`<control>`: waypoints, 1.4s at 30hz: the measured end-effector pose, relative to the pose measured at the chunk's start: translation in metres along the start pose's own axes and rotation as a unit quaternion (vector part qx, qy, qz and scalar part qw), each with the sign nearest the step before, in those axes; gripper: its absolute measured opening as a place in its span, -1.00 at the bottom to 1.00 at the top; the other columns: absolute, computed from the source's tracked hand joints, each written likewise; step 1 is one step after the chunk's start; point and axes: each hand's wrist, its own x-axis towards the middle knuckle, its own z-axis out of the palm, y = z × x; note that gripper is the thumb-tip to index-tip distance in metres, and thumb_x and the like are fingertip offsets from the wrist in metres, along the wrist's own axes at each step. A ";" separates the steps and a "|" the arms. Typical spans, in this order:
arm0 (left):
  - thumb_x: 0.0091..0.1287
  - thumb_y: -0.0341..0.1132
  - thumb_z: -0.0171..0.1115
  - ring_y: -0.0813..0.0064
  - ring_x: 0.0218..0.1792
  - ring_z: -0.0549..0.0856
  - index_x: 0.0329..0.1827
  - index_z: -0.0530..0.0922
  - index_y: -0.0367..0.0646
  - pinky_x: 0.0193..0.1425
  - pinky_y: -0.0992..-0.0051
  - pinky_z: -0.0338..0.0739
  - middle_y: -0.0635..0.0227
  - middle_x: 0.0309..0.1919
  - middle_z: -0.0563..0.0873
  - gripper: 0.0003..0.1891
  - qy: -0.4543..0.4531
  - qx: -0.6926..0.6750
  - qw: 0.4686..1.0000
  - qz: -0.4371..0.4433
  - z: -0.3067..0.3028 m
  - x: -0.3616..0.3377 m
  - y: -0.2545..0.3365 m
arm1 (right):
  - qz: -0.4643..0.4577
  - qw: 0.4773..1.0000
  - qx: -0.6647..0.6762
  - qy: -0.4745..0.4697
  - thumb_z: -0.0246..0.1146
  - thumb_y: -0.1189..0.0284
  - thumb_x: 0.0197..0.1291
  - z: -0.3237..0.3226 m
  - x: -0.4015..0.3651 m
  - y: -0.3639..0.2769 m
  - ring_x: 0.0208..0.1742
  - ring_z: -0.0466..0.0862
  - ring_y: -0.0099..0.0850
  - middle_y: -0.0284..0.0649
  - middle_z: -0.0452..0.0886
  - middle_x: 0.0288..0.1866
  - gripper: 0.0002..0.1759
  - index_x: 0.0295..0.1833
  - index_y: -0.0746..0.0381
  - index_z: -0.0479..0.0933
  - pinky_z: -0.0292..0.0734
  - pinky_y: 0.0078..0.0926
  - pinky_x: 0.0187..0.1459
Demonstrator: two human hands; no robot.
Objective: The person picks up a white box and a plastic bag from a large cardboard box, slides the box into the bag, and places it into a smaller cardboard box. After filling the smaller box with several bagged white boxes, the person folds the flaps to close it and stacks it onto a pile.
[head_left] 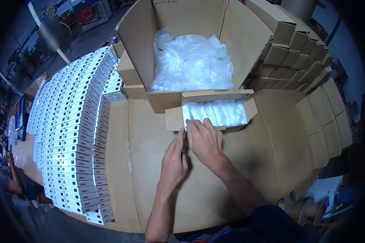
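Note:
A small open cardboard box (233, 128) stands on the cardboard-covered bench, its flaps folded out. Clear plastic bags (217, 112) are packed in a row inside it; their contents are hard to make out. My right hand (205, 141) has its fingers bent over the front edge of this box, against the bags, with the thumb lower down outside. At the front left corner, my left hand (174, 161) has its fingers close together on the front edge. Directly behind stands a large open carton (136, 44) holding a loose heap of clear plastic bags (194, 62).
Many small white boxes (75, 133) are stacked along the left side. Closed brown boxes (294, 56) are piled at the back right, and more brown cardboard boxes (326, 119) stand at the right edge. A person (14, 178) is at the far left. Spools (306, 210) sit below right.

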 end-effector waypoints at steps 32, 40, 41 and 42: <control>0.35 -0.59 0.08 -0.12 0.34 0.55 0.37 0.45 -0.43 0.42 0.10 0.47 -0.13 0.28 0.56 -0.52 0.239 0.303 0.919 0.080 -0.136 0.134 -0.176 | -0.200 0.959 0.050 -0.194 0.23 0.34 0.43 0.010 0.133 -0.110 0.35 0.58 0.00 0.08 0.55 0.37 -0.41 0.49 0.32 0.36 0.49 -0.05 0.34; 0.29 -0.51 0.21 0.04 0.24 0.60 0.20 0.57 -0.31 0.26 0.19 0.54 0.05 0.19 0.60 -0.61 0.251 0.348 0.902 0.053 -0.144 0.121 -0.177 | -0.118 0.950 0.192 -0.216 0.15 0.38 0.49 0.063 0.151 -0.109 0.44 0.50 0.19 0.31 0.43 0.47 -0.21 0.69 0.35 -0.01 0.37 -0.04 0.49; 0.27 -0.52 0.21 0.05 0.24 0.60 0.15 0.58 -0.31 0.25 0.19 0.54 0.07 0.17 0.60 -0.65 0.242 0.360 0.899 0.057 -0.146 0.118 -0.177 | -0.126 0.950 0.212 -0.194 0.15 0.37 0.49 0.076 0.149 -0.105 0.38 0.55 0.20 0.32 0.47 0.43 -0.18 0.70 0.33 -0.06 0.42 -0.05 0.45; 0.25 -0.53 0.21 0.06 0.24 0.60 0.02 0.60 -0.30 0.25 0.22 0.54 0.10 0.12 0.61 -0.73 0.252 0.360 0.897 0.056 -0.145 0.114 -0.175 | -0.132 0.949 0.230 -0.169 0.16 0.36 0.50 0.081 0.148 -0.101 0.32 0.61 0.20 0.33 0.52 0.39 -0.15 0.72 0.32 -0.11 0.47 -0.07 0.41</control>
